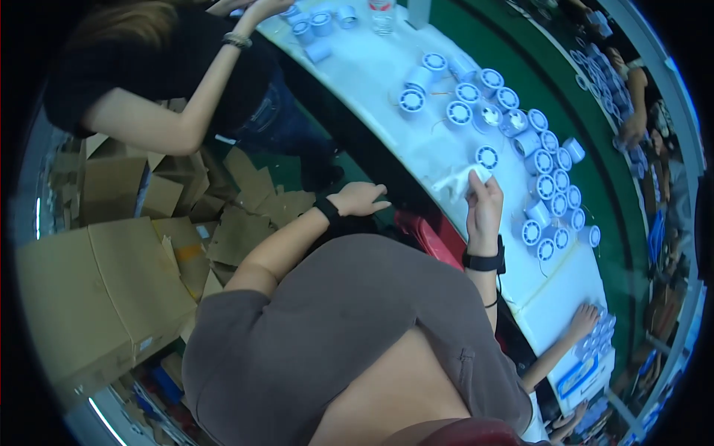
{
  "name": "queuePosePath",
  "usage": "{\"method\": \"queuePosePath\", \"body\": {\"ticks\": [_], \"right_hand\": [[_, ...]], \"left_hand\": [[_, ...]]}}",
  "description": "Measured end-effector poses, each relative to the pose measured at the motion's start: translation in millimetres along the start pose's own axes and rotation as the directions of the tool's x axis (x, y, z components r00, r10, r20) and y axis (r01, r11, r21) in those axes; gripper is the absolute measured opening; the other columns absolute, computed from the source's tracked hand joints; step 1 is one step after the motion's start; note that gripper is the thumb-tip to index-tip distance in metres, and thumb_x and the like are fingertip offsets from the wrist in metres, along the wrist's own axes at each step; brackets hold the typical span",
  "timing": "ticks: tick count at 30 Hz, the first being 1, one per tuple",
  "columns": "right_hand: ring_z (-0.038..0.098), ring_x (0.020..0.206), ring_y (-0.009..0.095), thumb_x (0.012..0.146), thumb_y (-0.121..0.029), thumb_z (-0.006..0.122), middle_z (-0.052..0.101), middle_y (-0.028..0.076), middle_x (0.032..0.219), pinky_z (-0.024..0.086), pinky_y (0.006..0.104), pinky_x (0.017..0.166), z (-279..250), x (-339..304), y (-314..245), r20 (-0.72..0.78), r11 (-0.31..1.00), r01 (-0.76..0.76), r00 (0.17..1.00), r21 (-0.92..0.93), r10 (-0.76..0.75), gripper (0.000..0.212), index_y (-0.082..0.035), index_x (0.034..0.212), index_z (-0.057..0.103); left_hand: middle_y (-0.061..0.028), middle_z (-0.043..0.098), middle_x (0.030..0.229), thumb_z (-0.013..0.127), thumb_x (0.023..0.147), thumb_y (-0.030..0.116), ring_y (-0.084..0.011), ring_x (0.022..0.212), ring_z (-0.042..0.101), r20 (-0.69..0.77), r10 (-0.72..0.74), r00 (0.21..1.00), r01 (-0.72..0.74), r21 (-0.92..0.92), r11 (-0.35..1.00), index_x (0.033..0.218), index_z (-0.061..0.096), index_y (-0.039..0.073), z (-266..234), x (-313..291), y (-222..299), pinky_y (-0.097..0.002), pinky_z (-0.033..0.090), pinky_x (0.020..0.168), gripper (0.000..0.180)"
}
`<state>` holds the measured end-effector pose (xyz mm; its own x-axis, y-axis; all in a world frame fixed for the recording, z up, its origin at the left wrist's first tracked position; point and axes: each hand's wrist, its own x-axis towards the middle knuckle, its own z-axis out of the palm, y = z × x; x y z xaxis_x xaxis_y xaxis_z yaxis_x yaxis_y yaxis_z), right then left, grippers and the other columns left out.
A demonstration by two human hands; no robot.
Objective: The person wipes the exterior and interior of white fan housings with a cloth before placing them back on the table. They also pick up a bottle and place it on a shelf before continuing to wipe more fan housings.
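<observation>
My right hand (483, 207) is over the white table (387, 104), its thumb and fingers closed on a crumpled white cloth (451, 183). Just beyond those fingers stands a white cylindrical part (486, 157) with a slotted round end. Off the table's near edge, my left hand (360, 199) hangs in the air with its fingers apart and nothing in it. Many similar white cylinders (543, 161) crowd the table past my right hand, some upright and some on their sides.
A co-worker in dark clothes (245, 82) stands at the upper left. Large cardboard boxes (97, 275) and flattened cardboard (242, 230) fill the left side. A red chair (428, 236) is by the table edge. A clear bottle (382, 16) stands at the far end. Another person's hand (585, 318) reaches in at right.
</observation>
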<state>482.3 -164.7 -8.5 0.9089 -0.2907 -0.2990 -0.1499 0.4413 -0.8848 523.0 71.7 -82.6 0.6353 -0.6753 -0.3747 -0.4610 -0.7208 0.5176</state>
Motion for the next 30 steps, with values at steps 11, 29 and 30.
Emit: {"method": "queuePosePath", "body": {"ticks": [11, 29, 30], "right_hand": [[0.047, 0.054, 0.009, 0.077, -0.015, 0.054, 0.052, 0.004, 0.058, 0.037, 0.0242, 0.050, 43, 71, -10, 0.350, 0.679, 0.401, 0.911, -0.615, -0.221, 0.019, 0.003, 0.075, 0.057], [0.042, 0.053, 0.010, 0.077, -0.015, 0.054, 0.048, 0.004, 0.055, 0.034, 0.0247, 0.049, 181, 52, 16, 0.512, 0.564, 0.569, 0.813, -0.598, -0.277, 0.019, 0.003, 0.071, 0.054], [0.043, 0.054, 0.009, 0.078, -0.014, 0.053, 0.050, 0.003, 0.057, 0.034, 0.0239, 0.050, 182, 53, 18, 0.495, 0.614, 0.539, 0.828, -0.576, -0.263, 0.018, 0.003, 0.073, 0.054]], "left_hand": [[-0.0206, 0.055, 0.082, 0.043, 0.080, 0.038, -0.0343, 0.078, 0.053, -0.170, -0.282, 0.944, 0.233, -0.258, 0.938, 0.086, 0.051, 0.003, 111, -64, -93, -0.0417, 0.042, 0.066, 0.037], [-0.0172, 0.057, 0.090, 0.042, 0.080, 0.043, -0.0318, 0.084, 0.054, -0.061, -0.364, 0.929, 0.322, -0.346, 0.881, 0.093, 0.053, 0.003, 45, -104, -201, -0.0389, 0.042, 0.070, 0.043], [-0.0172, 0.057, 0.090, 0.042, 0.080, 0.043, -0.0318, 0.084, 0.054, -0.062, -0.356, 0.932, 0.317, -0.334, 0.888, 0.093, 0.053, 0.003, 28, -100, -195, -0.0389, 0.042, 0.070, 0.043]]}}
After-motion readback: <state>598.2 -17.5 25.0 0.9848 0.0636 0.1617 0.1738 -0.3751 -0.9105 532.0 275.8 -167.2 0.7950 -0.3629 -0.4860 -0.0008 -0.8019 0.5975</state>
